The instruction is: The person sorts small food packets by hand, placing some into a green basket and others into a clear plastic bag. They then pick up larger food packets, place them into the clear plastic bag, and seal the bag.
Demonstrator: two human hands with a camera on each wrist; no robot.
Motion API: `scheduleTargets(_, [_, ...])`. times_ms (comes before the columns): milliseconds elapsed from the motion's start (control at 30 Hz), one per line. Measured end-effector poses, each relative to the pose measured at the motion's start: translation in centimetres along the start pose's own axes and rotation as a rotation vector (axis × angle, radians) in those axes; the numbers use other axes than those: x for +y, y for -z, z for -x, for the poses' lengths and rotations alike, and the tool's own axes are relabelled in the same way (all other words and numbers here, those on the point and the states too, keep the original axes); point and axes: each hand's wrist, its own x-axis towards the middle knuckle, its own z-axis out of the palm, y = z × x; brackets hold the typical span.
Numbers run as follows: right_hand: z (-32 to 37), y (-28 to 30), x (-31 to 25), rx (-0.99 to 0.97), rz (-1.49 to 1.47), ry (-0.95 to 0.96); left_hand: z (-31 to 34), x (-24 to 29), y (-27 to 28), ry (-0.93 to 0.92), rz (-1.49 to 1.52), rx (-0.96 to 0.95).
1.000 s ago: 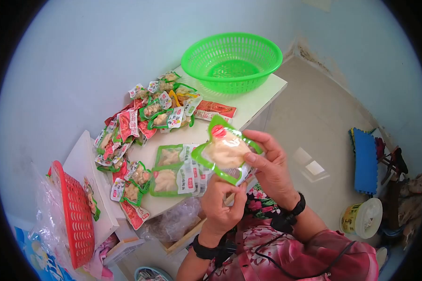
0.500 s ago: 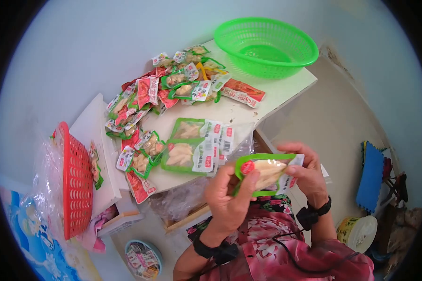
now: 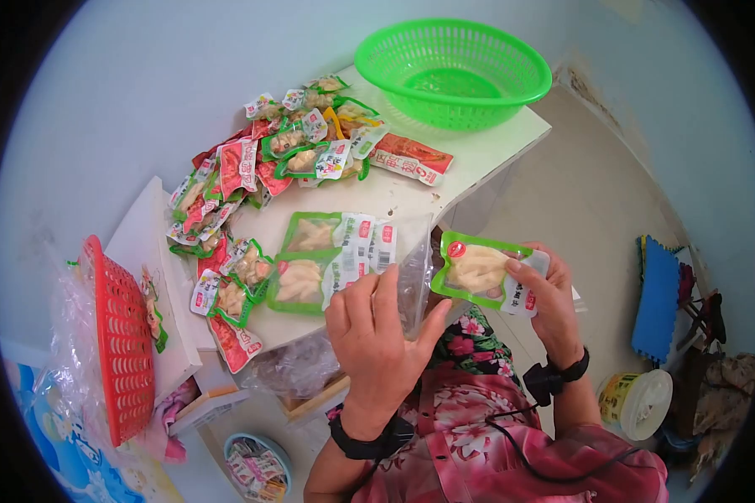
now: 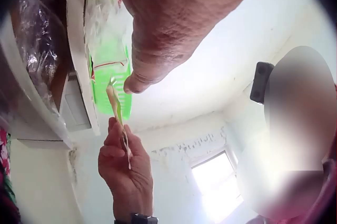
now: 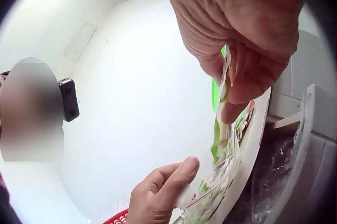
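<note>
My right hand (image 3: pixel 552 293) pinches a green-edged, clear-fronted food packet (image 3: pixel 476 270) by its white printed end, thumb on top. Pale food pieces show through its window. Edge-on, the same packet (image 4: pixel 118 109) appears thin in the left wrist view. My left hand (image 3: pixel 373 344) is apart from that packet, fingers spread and thumb out, holding nothing. Its fingertips overlap the near edge of the packets (image 3: pixel 300 281) laid flat on the white table (image 3: pixel 369 197). Clear plastic film (image 3: pixel 414 289) extends from those packets toward the table's edge.
A heap of red and green packets (image 3: pixel 239 163) lies at the table's back left. Behind stands a green plastic basket (image 3: pixel 453 101). A red basket (image 3: pixel 126 344) leans at the left. On the floor are a blue bin (image 3: pixel 281 453) of wrappers and a white tub (image 3: pixel 646 402).
Both hands were on the packet; it turned from tilted to level. My left hand has let go and moved left, fingers opening, while the right keeps its pinch. The head view has shifted.
</note>
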Motion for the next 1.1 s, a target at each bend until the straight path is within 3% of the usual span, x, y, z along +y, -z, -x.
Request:
scheduleTargets(200, [-0.1,-1.4,-0.3,-0.006,-0.024,-0.048,-0.2,-0.6,-0.8,0.004,0.000,-0.056])
scheduleTargets(433, [-0.4,-4.0,0.1,-0.081,-0.111,-0.075,-0.5,-1.0,-0.6,0.002,0.144,0.024])
scheduleTargets(700, [-2.7,-7.6,1.0,-0.178,-0.085,-0.042,-1.3,-0.7,-0.3,-0.104,0.116,0.114])
scheduleTargets(1100, [-5.8,-12.8,1.6,-0.368,0.039,-0.091,-0.7,-0.5,-0.9,-0.083,0.221,0.067])
